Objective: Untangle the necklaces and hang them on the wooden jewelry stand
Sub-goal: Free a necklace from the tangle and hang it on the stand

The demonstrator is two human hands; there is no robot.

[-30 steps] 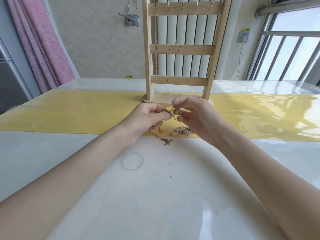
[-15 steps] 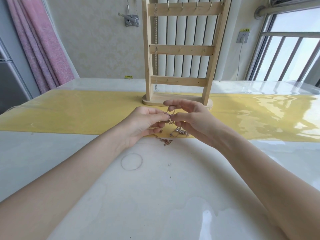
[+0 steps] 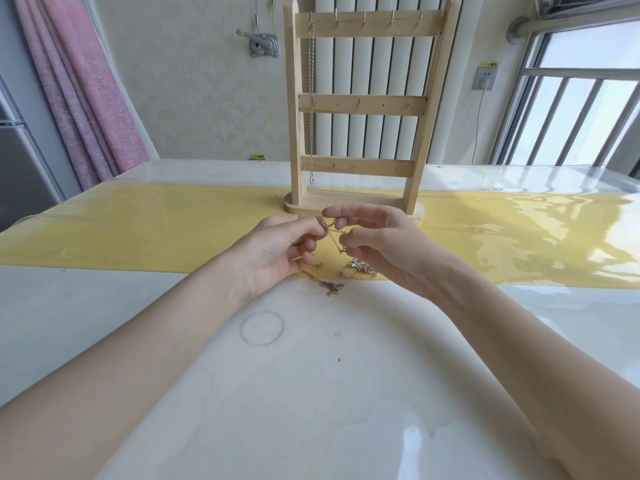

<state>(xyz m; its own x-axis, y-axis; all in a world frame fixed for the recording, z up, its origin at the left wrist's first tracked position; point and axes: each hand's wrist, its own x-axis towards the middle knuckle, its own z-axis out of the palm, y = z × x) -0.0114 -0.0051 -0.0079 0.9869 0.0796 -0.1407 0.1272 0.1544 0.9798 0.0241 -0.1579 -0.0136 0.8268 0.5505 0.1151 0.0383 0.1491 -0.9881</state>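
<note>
Fingers doing the fine work here: left hand (image 3: 277, 251) pinches a knot of rose chain, right hand (image 3: 377, 244) pinches the strands just beside it, thin links stretched between the two fingertips. Below them the tangled necklaces (image 3: 346, 271) trail onto the table (image 3: 311, 393) at the near edge of the yellow runner (image 3: 138, 230). Straight beyond stands the wooden jewelry stand (image 3: 360, 109), one silver chain (image 3: 311, 98) hanging on its leftmost top hook. Right hand sits nearer the free hooks, I'd say.

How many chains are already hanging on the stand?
1: a silver chain hangs from the top rail's leftmost hook on the wooden stand. The other hooks in view are bare.
</note>
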